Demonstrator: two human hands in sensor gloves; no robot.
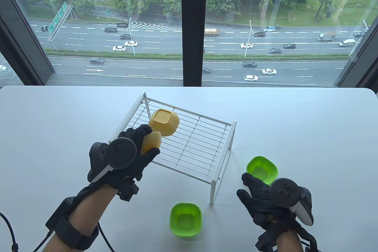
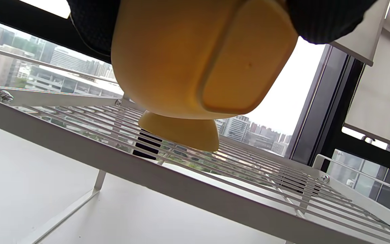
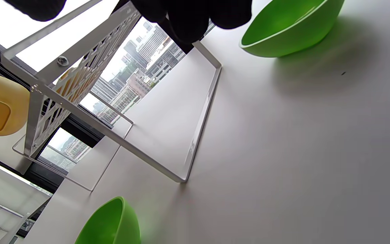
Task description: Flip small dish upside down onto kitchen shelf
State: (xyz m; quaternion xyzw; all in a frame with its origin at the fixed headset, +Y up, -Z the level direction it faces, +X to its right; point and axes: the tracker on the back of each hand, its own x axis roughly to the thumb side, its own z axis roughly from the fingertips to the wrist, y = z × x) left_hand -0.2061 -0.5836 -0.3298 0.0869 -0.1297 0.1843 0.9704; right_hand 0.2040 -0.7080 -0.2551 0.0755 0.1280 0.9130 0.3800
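Big white table (image 1: 295, 133) fills the lower half of the table view, with a window and a busy road across the top. Dead centre sits the white wire shelf (image 1: 189, 145), running from upper left down to lower right.

On the shelf's upper left part there's a yellow dish (image 1: 164, 122) already upside down, flat base facing up. Just below and left of it, touching it or close to it, is a second yellow dish (image 1: 151, 143), tipped on its side and above the shelf's left edge. The left hand (image 1: 130, 154) has its fingers wrapped round this one, thumb under it. In the left wrist view that held dish fills the top centre, base toward the camera, glove on both sides, and the other yellow one peeks out beneath it resting on the wires.

Two green dishes are upright on the table: one (image 1: 262, 170) at right, just beside the shelf's right leg, and one (image 1: 185, 219) at bottom centre in front of the shelf.

The right hand (image 1: 261, 201) is at lower right, fingers loosely spread and holding nothing, fingertips right near the right green dish's rim; can't tell if they touch.
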